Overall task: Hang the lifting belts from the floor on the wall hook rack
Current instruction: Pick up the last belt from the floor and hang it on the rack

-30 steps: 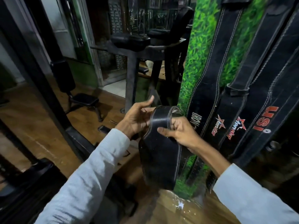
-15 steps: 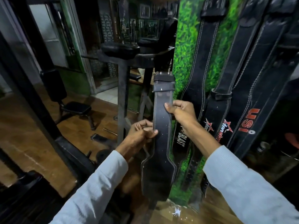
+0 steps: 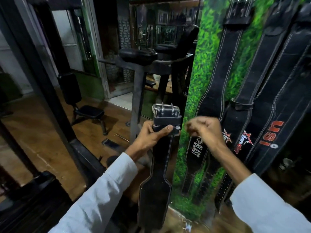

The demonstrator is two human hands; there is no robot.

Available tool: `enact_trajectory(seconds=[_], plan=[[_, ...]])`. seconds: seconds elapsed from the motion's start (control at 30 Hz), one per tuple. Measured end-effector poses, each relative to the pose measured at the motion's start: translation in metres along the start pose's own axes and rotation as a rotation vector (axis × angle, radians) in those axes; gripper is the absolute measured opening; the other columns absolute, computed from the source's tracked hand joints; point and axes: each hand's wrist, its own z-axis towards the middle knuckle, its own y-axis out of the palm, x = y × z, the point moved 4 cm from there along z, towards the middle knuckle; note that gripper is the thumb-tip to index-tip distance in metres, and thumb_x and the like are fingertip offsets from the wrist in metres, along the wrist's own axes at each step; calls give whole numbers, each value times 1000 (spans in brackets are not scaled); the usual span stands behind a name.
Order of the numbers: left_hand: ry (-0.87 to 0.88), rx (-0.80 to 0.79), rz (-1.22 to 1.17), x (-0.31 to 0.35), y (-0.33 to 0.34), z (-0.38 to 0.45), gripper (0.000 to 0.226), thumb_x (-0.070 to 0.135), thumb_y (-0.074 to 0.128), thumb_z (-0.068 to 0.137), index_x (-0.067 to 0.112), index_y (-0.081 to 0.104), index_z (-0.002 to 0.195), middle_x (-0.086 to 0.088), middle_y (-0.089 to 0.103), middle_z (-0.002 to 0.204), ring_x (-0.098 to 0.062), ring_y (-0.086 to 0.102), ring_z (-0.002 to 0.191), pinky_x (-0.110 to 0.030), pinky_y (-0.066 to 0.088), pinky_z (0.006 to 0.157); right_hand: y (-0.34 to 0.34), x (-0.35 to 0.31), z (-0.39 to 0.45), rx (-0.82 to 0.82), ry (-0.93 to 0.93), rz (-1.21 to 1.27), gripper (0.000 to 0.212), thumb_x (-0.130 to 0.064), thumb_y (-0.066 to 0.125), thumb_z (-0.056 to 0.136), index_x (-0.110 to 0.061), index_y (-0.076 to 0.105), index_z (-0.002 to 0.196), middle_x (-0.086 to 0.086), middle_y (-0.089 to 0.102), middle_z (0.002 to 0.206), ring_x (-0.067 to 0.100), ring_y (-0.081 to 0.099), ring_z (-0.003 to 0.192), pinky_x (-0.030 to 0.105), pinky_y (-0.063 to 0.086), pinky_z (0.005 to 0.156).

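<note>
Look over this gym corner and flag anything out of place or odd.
A flat dark phone-like slab and a thin metal rod lie loose on the wooden floor by the machine base. The black leather lifting belt held by the left hand is unhung; wall-hung black belts look orderly.
</note>
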Motion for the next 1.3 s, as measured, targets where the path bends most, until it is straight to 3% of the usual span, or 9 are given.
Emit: enact_trajectory(seconds=[0.07, 0.2, 0.4, 0.57, 0.73, 0.9, 0.97, 1.07, 1.3], plan=[[16, -53, -6, -3, 4, -1, 30, 14, 70, 94, -6, 71, 115, -27, 72, 114, -43, 67, 112, -54, 53, 99, -8, -27, 9, 49, -55, 70, 18, -18, 63, 98, -13, 80, 103, 1, 81, 101, 13, 75, 100, 40, 61, 90], [32, -105, 1, -2, 12, -2, 33, 21, 72, 90, -4, 74, 110, -23, 75, 110, -28, 70, 101, -53, 53, 97, 12, -63, 18, -292, 38, -105, 61, -63, 40, 102, -18, 81, 111, -7, 73, 122, 4, 65, 112, 32, 43, 108], [43, -85, 13, -9, 2, -5, 25, 14, 69, 94, -6, 74, 108, -25, 75, 108, -23, 70, 93, -37, 56, 86, 5, -85, 11, -233, -67, 432, 71, -50, 32, 109, -9, 82, 80, 11, 76, 122, 17, 65, 127, 49, 41, 116], [37, -129, -37, -13, 8, -3, 37, 22, 73, 88, -12, 73, 103, -32, 72, 108, -28, 67, 96, -46, 53, 92, 24, -86, 10, -332, 5, -264, 72, -67, 24, 103, -21, 78, 118, 5, 53, 155, 8, 47, 130, 37, 26, 113], [47, -132, -62, -14, 5, 1, 28, 12, 70, 93, -14, 72, 103, -32, 72, 107, -26, 70, 93, -37, 56, 87, 20, -101, 14, -225, -126, 236, 54, -53, 41, 106, -21, 82, 89, 0, 74, 128, 11, 61, 129, 51, 39, 116], [63, -160, -61, -10, 8, 11, 30, 14, 69, 93, -14, 72, 103, -31, 73, 103, -29, 72, 87, -39, 58, 81, 13, -77, 26, -287, 98, -292, 63, -61, 60, 94, 0, 75, 90, 14, 78, 106, 30, 69, 109, 39, 49, 105], [71, -155, -42, -11, 10, 20, 39, 25, 72, 90, -12, 73, 102, -31, 73, 104, -31, 72, 90, -44, 57, 81, 10, -72, 29, -247, 167, -65, 50, -46, 72, 91, 4, 77, 97, 20, 77, 111, 39, 68, 118, 39, 55, 100], [77, -179, -84, -6, 17, 39, 40, 31, 74, 89, -2, 74, 110, -29, 74, 107, -44, 71, 104, -61, 55, 93, 4, -79, 44, -192, 235, 395, 13, -20, 73, 92, -8, 76, 88, 17, 76, 114, 24, 72, 111, 36, 53, 91], [100, -126, -222, 15, 19, 90, 31, 25, 75, 90, 4, 74, 112, -16, 76, 107, -25, 70, 97, -36, 55, 89, -25, -126, 98, -131, 37, 649, 14, -4, 59, 96, -9, 73, 96, 2, 76, 89, 15, 66, 95, 26, 58, 78]])
